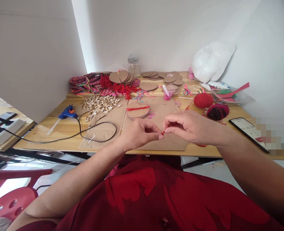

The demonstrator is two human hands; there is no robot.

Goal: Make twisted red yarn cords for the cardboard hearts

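Note:
My left hand (143, 134) and my right hand (186, 126) meet above the front of a cardboard sheet (132, 141), fingertips nearly touching. Both pinch a short bit of red yarn (163, 132) between thumb and fingers. Just beyond my left hand lies a round cardboard disc (137, 113) with a red yarn strand (138, 108) across it. To the right of my right hand sit a red yarn ball (203, 100) and a dark purple-red yarn ball (217, 112). A red strand trails near the red ball.
A blue glue gun (68, 112) with its black cord and a pile of shells (99, 106) lie left. Along the back are stacked cardboard discs (119, 77), braided yarn (84, 84), a pink cup (167, 93) and a jar (133, 65). A phone (249, 133) lies right.

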